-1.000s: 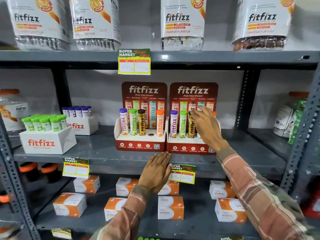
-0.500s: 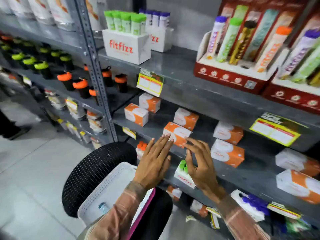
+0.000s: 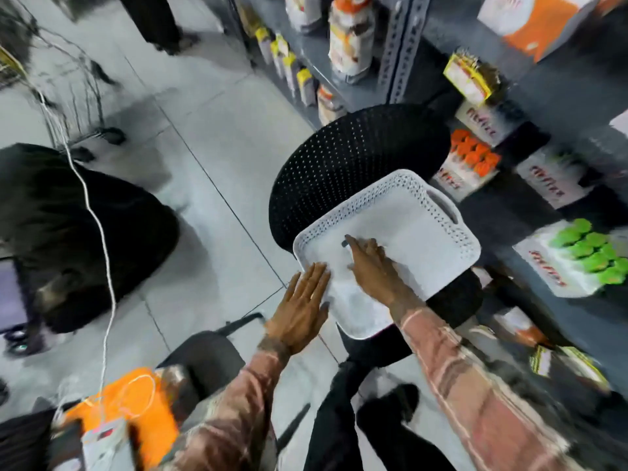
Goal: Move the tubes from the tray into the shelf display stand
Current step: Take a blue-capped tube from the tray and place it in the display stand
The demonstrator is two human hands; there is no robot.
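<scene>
I look down at a white perforated tray (image 3: 421,232) resting on a black mesh chair (image 3: 353,164). My right hand (image 3: 373,266) lies inside the tray with its fingers stretched flat. At its fingertips shows the small dark end of a tube (image 3: 344,244); the rest of the tube is hidden under the hand and blurred. My left hand (image 3: 302,307) rests flat at the tray's near left edge, fingers apart, holding nothing. The shelf display stand is out of view.
Grey shelves run along the right with white boxes of green-capped tubes (image 3: 591,253) and orange-capped tubes (image 3: 475,154). A white cable (image 3: 102,232) hangs at the left over the tiled floor. A person's legs (image 3: 156,22) stand at the top, and a dark bag (image 3: 85,239) lies left.
My view has swung from the shelf down to the tray. My right hand left the display stand and came down into the tray; my left hand dropped to the tray's edge.
</scene>
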